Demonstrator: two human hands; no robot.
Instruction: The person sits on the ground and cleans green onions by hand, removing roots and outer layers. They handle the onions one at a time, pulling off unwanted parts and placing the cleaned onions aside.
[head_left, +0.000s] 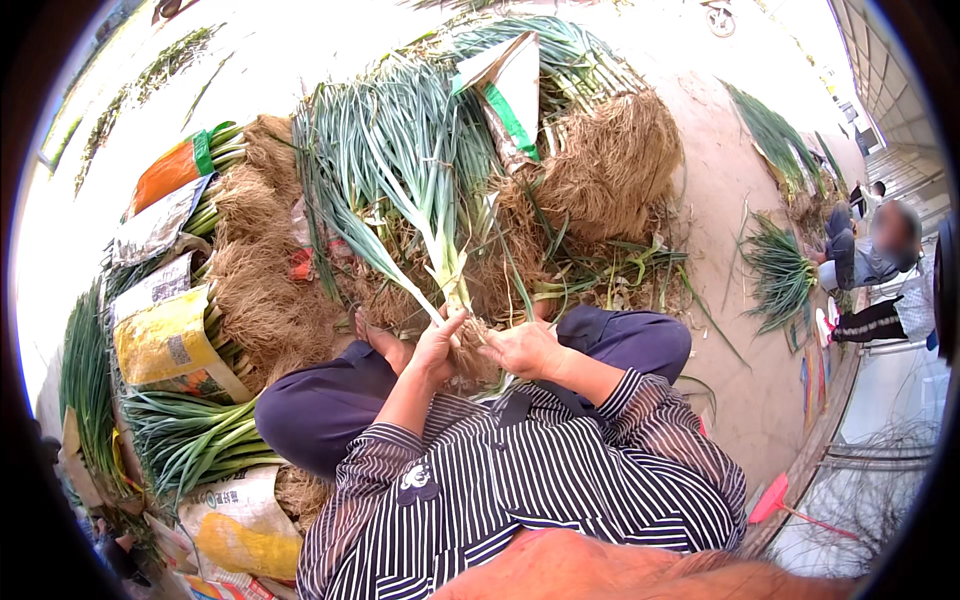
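My left hand (439, 341) is closed around the white stem of a green onion (397, 274), whose long leaves reach up and to the left. Against its fingers stands a thicker green onion plant (446, 262), roots down. My right hand (525, 349) has its fingertips at the roots beside that plant; whether it pinches a root or leaf is unclear. Both hands are between my crossed legs. Beyond them lies a large heap of green onions (405, 142) with leaves pointing away. Brown root clumps (615, 165) show at the right of the heap.
Sack-wrapped onion bundles (161, 330) line the left side, roots towards me. A white and green sack piece (514, 97) lies on the heap. Loose leaves (630, 270) litter the ground before my right knee. At the right, another person (862, 247) sits by more onions (780, 274); a red fly swatter (771, 499) lies nearer.
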